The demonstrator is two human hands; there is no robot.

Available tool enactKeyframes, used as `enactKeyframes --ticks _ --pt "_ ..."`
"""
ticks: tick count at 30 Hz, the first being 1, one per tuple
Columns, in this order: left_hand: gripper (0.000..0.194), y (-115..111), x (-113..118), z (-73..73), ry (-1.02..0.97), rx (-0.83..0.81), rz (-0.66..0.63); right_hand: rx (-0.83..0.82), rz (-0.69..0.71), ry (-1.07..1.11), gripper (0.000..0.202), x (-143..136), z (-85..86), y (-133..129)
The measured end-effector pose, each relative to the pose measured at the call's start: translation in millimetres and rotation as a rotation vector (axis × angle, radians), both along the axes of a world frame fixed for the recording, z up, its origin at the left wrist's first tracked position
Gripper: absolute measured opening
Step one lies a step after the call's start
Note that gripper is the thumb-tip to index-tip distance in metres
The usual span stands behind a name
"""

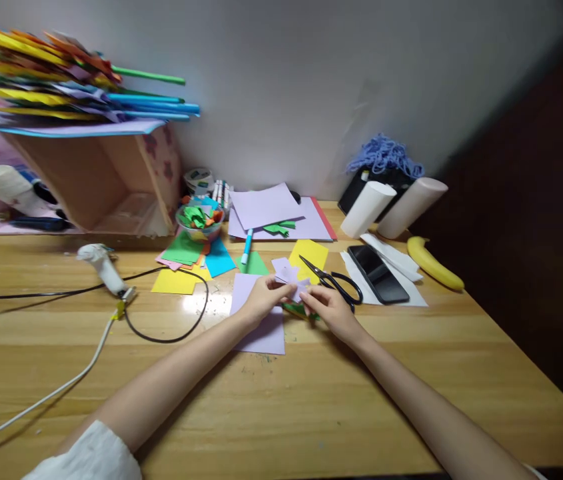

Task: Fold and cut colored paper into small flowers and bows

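Between both hands is a small cut piece of purple paper (288,273), raised above the table. My left hand (265,298) pinches its left side, and my right hand (328,308) pinches its right side. Under my left hand lies a larger purple sheet (264,337). Black-handled scissors (338,281) lie just beyond my right hand, their blades over a yellow sheet (308,257). A green piece (291,308) shows partly beneath the hands. Behind them are a green square (254,263) and a blue marker (247,247).
Left of the hands are a glue gun (104,267) with looping cables, coloured paper squares (175,281) and a bowl of scraps (200,223). At the right lie a phone (378,275) and a banana (434,264). Paper rolls (368,210) and an open box (96,177) stand behind.
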State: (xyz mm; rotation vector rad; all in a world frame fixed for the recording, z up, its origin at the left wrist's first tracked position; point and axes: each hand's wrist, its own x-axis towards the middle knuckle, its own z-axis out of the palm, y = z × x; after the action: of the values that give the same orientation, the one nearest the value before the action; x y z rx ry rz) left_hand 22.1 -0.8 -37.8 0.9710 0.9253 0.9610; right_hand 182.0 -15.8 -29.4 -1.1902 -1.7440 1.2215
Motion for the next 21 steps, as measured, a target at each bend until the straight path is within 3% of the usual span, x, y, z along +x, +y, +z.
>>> enactKeyframes --ticks 5,10,15,18,21 --pt "0.034 4.1 -11.6 4.1 0.02 0.049 0.081 -0.071 0.01 0.052 0.039 -1.4 -10.3 -1.2" --pt "0.033 -5.6 -59.9 15.3 0.347 0.244 -0.041 0.001 -0.08 0.024 0.042 3.4 -15.4 13.9" --pt "0.033 -28.2 -103.4 33.6 0.58 0.277 -0.166 0.125 -0.326 -0.207 0.024 -8.1 4.6 84.5" --pt "0.034 -37.9 -111.2 39.4 0.641 0.264 -0.276 0.123 -0.428 -0.252 0.029 -22.2 17.1 139.7" --pt "0.033 -45.4 -110.6 36.5 0.73 0.296 -0.411 0.02 -0.436 -0.275 0.029 -34.3 21.5 176.6"
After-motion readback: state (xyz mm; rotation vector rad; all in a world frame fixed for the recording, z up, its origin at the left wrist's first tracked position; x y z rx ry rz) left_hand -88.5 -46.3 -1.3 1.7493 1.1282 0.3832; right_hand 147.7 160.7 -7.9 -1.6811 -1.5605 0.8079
